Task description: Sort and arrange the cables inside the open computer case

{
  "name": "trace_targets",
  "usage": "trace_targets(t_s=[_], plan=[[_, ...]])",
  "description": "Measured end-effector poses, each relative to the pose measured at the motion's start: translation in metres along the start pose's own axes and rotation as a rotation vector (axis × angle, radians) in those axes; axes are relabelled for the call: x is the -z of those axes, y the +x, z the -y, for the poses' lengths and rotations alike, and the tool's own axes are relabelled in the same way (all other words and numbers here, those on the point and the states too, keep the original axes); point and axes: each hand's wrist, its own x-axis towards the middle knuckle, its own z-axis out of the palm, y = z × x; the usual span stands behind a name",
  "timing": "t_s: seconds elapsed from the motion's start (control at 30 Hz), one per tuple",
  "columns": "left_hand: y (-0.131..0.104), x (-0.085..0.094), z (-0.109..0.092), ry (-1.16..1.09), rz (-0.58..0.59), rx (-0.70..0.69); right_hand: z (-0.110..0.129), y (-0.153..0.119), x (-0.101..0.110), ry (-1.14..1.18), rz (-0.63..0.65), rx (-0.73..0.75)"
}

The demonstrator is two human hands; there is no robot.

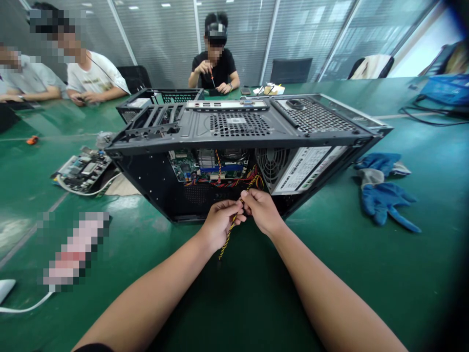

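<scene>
An open black computer case lies in front of me, its inside facing me. Within it show a circuit board, bundled coloured wires and a labelled power supply. A twisted yellow-and-black cable runs from the wires out past the case's lower edge, its free end hanging down. My left hand pinches this cable. Close beside it, touching or nearly so, my right hand is closed on the same cable a little higher up.
Blue gloves lie to the right on the green table. At the left are a circuit board with parts, a blurred pink object and a white cable. Several people sit across the table, one holding a screwdriver.
</scene>
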Motion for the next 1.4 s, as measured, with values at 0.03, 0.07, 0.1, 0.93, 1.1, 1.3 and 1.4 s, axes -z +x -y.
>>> trace_targets(t_s=[0.03, 0.07, 0.1, 0.93, 1.1, 1.3, 1.4], plan=[[0.0001, 0.0005, -0.0004, -0.012, 0.001, 0.022, 0.0001, 0.0001, 0.0002, 0.016, 0.005, 0.000], [0.0001, 0.0008, -0.0006, -0.017, 0.006, 0.034, 0.0001, 0.0001, 0.0004, 0.030, 0.007, -0.001], [-0.0001, 0.0010, -0.0007, -0.012, 0.011, 0.033, 0.0000, 0.0000, 0.0005, 0.041, 0.007, -0.001], [-0.0023, 0.0006, -0.0021, 0.251, -0.016, -0.226, -0.0039, -0.0010, -0.0011, -0.009, -0.028, 0.035], [-0.0022, -0.0005, -0.0028, 0.085, 0.007, -0.093, -0.0050, 0.0000, -0.0004, 0.024, -0.010, 0.026], [-0.0014, 0.0007, -0.0026, 0.038, 0.009, -0.042, -0.0010, -0.0007, -0.0019, 0.051, -0.028, 0.014], [-0.0021, 0.0006, -0.0021, 0.126, 0.006, -0.149, -0.0001, -0.0011, -0.0026, 0.040, -0.057, 0.012]])
